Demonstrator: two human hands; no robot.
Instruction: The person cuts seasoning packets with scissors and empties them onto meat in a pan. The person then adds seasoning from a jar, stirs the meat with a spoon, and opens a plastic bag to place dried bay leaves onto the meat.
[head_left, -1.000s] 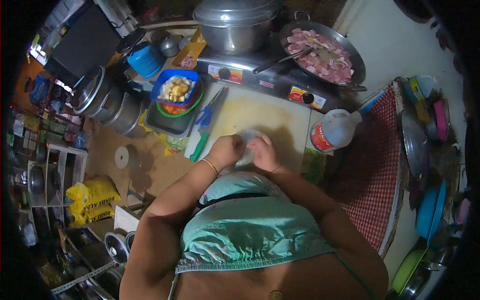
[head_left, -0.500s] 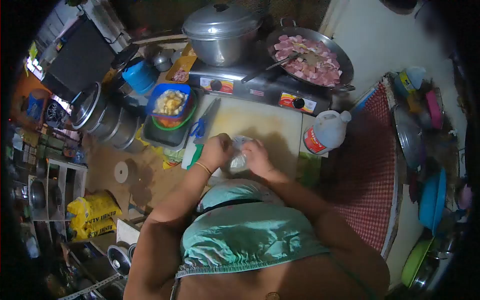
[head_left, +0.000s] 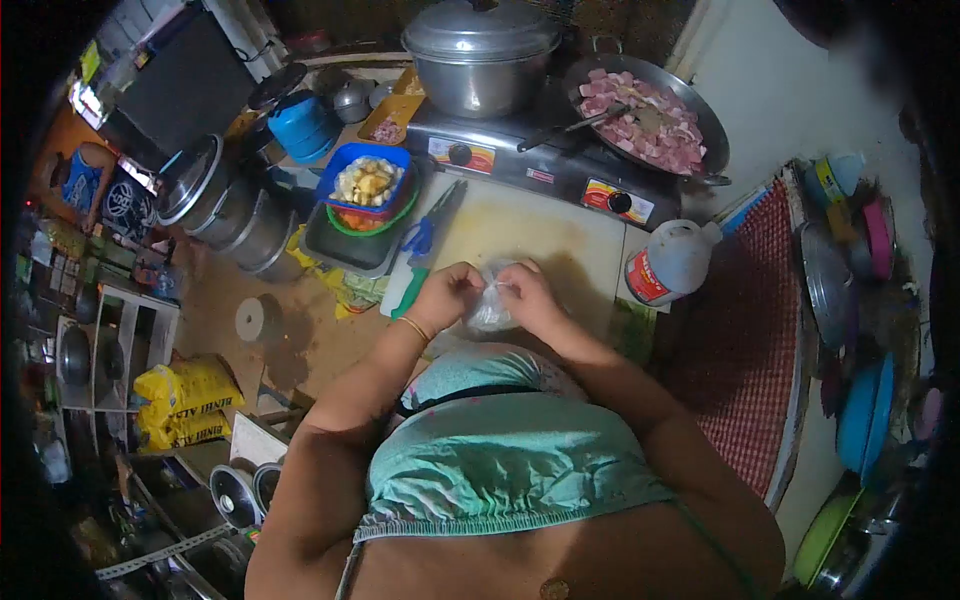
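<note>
My left hand [head_left: 450,297] and my right hand [head_left: 527,296] both pinch the gathered top of a clear plastic bag [head_left: 489,314]. The bag hangs at the near edge of a white cutting board [head_left: 500,215], close to my body; its contents I cannot make out. Beside my left hand lies a green handle [head_left: 410,290], partly hidden. Blue-handled scissors [head_left: 420,237] rest along the board's left side. A white jug with a red label [head_left: 668,262] stands to the right of my right hand.
A wide pan of cut pink meat [head_left: 650,120] and a lidded pot [head_left: 483,75] sit on the gas stove [head_left: 545,175]. Left of the board, a blue basket [head_left: 352,160] of pale pieces is stacked over a green one above a grey tray [head_left: 345,250]. Red checkered cloth [head_left: 735,350] lies right.
My hands have come level with each other at the bag's neck, the right turning inward. The camera view has shifted, so the stove and board appear further right.
</note>
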